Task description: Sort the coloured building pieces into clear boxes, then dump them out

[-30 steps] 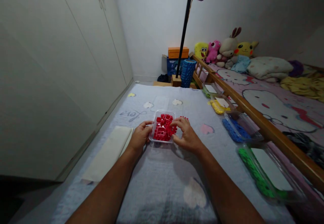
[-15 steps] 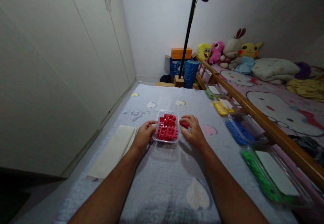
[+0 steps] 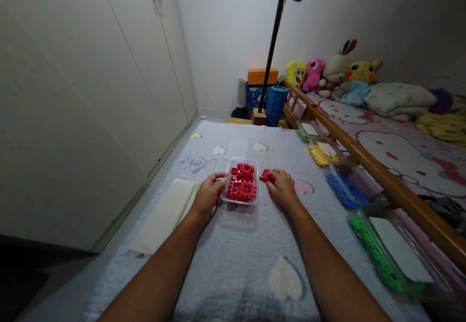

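A clear plastic box (image 3: 226,186) filled with red building pieces (image 3: 241,185) sits on the pale blue quilt (image 3: 233,249) in front of me. My left hand (image 3: 208,194) grips the box's left side, fingers curled on its rim. My right hand (image 3: 283,188) rests on the quilt just right of the box, fingers closed around a loose red piece (image 3: 266,176) lying beside it.
A folded white cloth (image 3: 163,215) lies left of my left hand. Clear boxes of green pieces (image 3: 378,259), blue pieces (image 3: 340,188) and yellow pieces (image 3: 319,155) line the wooden bed rail (image 3: 386,179) on the right. A black pole (image 3: 274,45) stands ahead. White wardrobe doors fill the left.
My right hand came off the box's red pieces and moved right onto the quilt, with a red piece now beside the box. The left hand kept its hold on the box.
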### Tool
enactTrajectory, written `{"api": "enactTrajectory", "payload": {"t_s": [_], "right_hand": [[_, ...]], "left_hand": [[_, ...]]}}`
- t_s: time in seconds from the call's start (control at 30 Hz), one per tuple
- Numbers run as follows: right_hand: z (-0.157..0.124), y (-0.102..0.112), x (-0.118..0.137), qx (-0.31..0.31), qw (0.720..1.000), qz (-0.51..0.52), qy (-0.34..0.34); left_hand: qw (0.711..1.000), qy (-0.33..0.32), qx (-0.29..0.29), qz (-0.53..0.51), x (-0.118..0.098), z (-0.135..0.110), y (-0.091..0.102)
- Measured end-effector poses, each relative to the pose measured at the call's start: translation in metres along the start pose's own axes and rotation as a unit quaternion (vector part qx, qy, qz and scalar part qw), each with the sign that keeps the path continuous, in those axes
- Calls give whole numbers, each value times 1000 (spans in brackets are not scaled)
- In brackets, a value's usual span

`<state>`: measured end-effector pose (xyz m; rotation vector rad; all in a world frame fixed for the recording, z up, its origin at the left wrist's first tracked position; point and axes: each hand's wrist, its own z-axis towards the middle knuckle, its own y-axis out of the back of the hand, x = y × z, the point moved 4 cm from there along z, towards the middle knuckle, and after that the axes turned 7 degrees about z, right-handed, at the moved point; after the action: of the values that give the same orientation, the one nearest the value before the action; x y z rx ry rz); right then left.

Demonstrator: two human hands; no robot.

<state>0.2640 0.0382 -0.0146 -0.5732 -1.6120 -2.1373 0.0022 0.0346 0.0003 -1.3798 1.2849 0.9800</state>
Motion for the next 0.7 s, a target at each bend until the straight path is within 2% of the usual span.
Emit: {"api": "enactTrajectory", "payload": {"t_s": [0.27, 0.53, 0.7], "right_hand": [[5, 1, -13, -52, 997, 51, 36], [2, 7, -10, -58, 991, 116, 34], [-1, 12, -6, -99, 983, 154, 28]], "left_hand": [[1000, -5, 15, -1, 4, 3, 1], [1000, -1, 19, 3, 4, 3, 1], [1000, -5, 8, 10, 1, 2, 1]]}}
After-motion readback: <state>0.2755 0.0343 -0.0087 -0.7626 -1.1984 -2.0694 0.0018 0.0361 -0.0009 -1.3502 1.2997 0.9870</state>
